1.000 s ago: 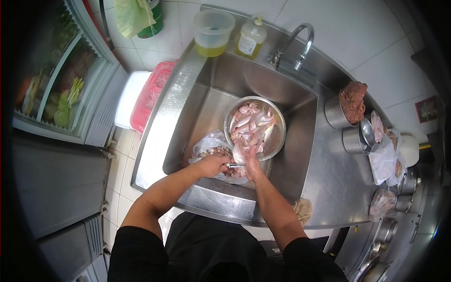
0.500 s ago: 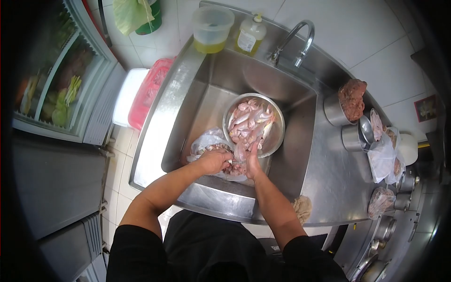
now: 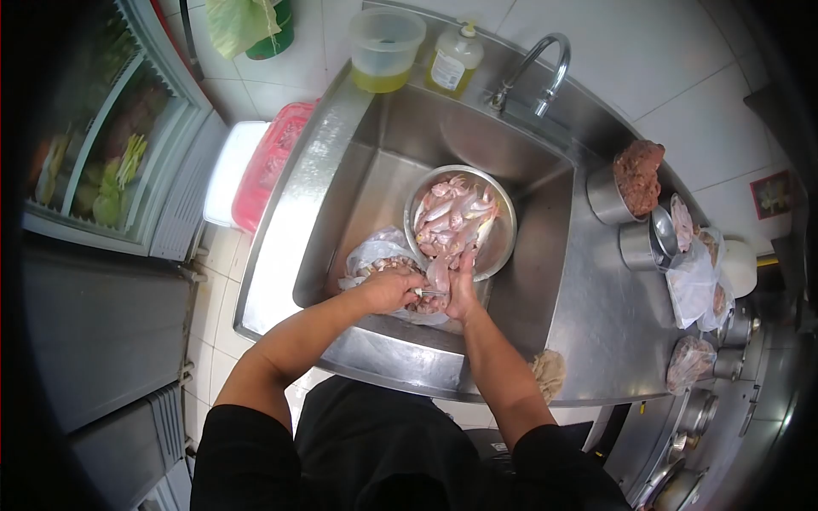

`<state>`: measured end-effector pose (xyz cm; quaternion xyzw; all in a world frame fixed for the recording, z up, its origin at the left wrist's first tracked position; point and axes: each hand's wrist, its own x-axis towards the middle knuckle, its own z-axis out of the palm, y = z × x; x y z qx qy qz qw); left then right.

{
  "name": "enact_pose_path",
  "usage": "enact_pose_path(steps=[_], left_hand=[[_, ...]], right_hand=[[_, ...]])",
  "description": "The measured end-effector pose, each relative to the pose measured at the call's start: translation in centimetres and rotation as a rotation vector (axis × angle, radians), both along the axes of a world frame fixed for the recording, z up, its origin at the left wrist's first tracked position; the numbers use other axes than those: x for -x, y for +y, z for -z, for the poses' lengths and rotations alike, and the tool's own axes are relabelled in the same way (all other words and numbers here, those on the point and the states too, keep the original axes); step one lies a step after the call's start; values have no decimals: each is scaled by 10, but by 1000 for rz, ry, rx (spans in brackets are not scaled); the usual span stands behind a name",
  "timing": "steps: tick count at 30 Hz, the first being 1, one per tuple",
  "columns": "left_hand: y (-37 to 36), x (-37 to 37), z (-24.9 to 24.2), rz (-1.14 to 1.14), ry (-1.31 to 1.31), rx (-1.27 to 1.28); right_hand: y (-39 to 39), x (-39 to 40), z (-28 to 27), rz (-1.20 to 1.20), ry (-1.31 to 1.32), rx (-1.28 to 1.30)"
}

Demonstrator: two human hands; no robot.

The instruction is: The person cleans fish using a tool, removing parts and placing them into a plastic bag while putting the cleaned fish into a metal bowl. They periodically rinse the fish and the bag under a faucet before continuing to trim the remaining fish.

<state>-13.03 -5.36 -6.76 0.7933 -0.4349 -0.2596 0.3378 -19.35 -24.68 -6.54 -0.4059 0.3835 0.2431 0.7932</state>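
One pale pink fish (image 3: 439, 274), limp between left hand (image 3: 390, 289) and right hand (image 3: 463, 294).

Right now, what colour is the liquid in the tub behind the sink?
Yellow-green, filling the bottom of the clear plastic tub; the head view shows it best.

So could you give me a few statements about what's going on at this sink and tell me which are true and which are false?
1. The metal bowl in the sink holds small pinkish fish. True.
2. Water is running from the tap. False: no stream shows below the spout.
3. The left hand holds a small metal tool whose tip points at the right hand. True.
4. The soap bottle lies inside the sink. False: it stands upright on the ledge behind it, beside a plastic tub.
5. A plastic bag lies in the sink under the hands. True.
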Motion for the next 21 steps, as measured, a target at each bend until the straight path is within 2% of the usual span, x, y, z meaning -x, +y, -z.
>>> enact_pose_path(steps=[3, 6, 10, 13, 16, 19, 21], left_hand=[[-1, -9, -8, -138, 55, -68], [-2, -16, -15, -265, 72, -234], [-4, -20, -17, -319, 141, -389], [-3, -10, -28, -151, 36, -305], [0, -3, -6, -32, -39, -144], [-3, -17, -7, -264, 109, -375], [1, -7, -7, -80, 60, -223]], right_hand=[[-9, 4, 1, 54, -110, -154], [-6, 8, 17, -23, -143, -80], [0, 13, 2, -159, -261, 53], [-1, 13, 5, -215, -269, 73], [3, 13, 1, -210, -259, 120], [7, 13, -5, -174, -261, 126], [7, 14, 3, -141, -246, 132]])
